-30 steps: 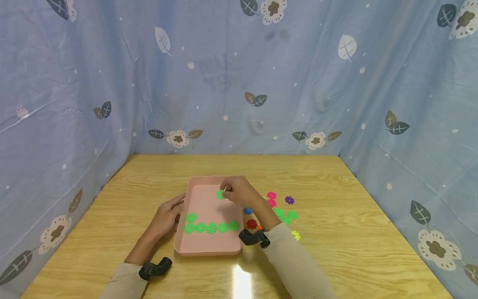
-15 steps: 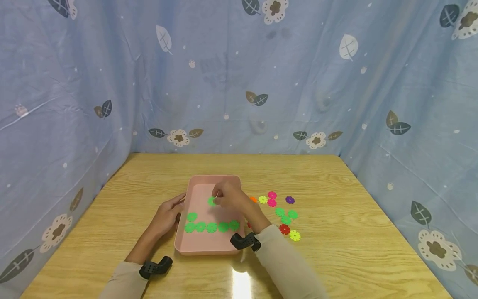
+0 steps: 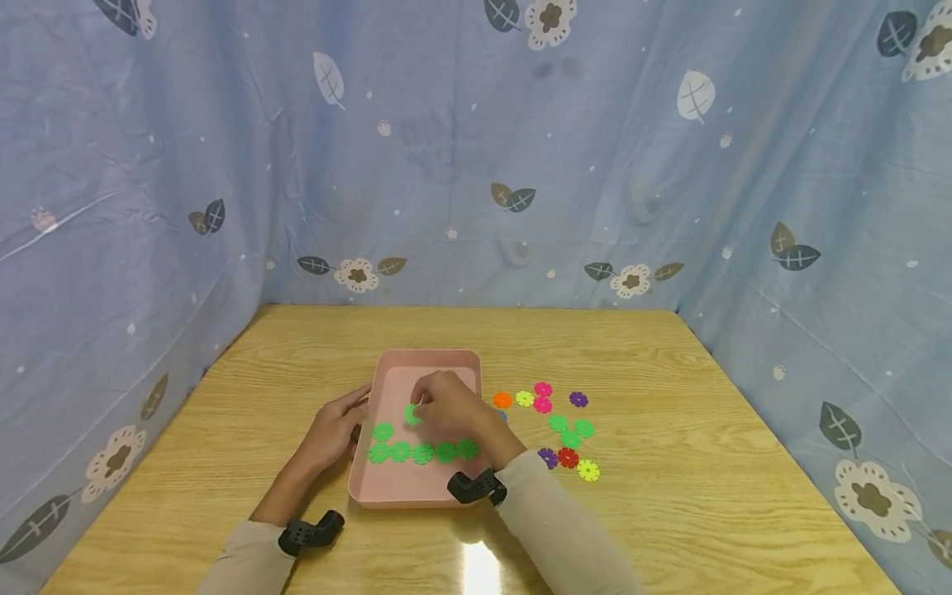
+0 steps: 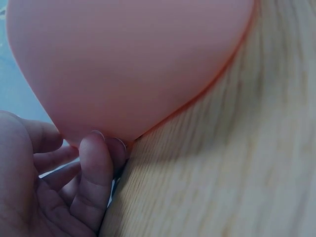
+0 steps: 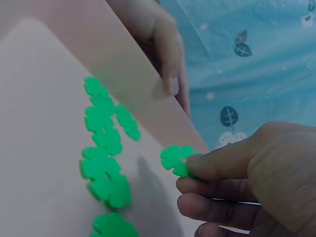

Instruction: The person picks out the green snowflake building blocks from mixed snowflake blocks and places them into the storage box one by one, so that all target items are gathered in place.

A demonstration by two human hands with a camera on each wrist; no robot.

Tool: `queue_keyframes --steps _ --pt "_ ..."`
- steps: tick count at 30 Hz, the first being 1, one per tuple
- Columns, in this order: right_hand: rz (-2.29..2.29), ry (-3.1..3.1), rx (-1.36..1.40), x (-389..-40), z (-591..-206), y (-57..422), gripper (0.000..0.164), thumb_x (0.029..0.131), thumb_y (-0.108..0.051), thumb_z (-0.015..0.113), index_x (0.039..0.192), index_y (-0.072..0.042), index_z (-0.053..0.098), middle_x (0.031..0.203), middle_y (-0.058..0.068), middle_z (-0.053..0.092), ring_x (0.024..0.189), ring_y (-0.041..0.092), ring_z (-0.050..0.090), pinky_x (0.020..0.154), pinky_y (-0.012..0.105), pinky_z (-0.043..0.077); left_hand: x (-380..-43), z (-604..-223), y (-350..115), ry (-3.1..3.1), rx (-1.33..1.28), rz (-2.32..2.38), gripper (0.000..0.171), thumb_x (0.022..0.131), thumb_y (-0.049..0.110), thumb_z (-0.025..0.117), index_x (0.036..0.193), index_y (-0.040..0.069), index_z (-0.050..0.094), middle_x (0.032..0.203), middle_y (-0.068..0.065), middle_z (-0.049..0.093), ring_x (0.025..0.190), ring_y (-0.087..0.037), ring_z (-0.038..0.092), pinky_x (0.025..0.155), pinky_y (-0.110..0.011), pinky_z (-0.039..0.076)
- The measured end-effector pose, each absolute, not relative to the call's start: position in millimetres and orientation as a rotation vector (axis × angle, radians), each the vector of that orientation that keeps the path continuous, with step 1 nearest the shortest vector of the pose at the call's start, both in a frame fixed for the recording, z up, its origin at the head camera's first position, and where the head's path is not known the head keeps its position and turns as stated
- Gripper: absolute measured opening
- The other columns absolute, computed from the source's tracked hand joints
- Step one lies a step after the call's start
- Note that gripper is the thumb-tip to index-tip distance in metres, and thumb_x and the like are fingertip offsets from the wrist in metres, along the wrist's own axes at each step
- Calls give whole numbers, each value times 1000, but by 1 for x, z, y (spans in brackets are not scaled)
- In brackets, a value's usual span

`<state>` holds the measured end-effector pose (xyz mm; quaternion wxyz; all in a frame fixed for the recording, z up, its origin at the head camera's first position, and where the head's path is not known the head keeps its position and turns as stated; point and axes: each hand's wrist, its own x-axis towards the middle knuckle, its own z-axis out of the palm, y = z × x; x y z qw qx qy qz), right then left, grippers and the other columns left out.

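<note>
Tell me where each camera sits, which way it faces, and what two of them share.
Head: worn on the head, facing forward and down at the pink tray, table and curtain; left hand, right hand and sleeves show.
Left wrist: worn on that wrist, facing the tray and table close up; left fingers show at the tray's edge.
Right wrist: worn on that wrist, facing across green pieces towards the curtain; the right hand pinches another green piece, the left hand beyond.
Shared: head and right wrist both show that pinched piece.
</note>
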<state>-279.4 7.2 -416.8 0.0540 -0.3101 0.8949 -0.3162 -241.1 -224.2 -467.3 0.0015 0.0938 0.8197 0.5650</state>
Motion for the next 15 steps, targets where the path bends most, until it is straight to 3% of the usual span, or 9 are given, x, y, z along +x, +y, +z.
queue_keyframes --steps 15 --pt "-906 2697 -864 -282 -429 -3 6 86 -13 67 92 -13 68 73 -4 58 61 11 52 53 23 46 -242 -468 -224 2583 277 1766 46 101 21 40 146 11 35 131 -20 53 61 -27 63 50 -38 54"
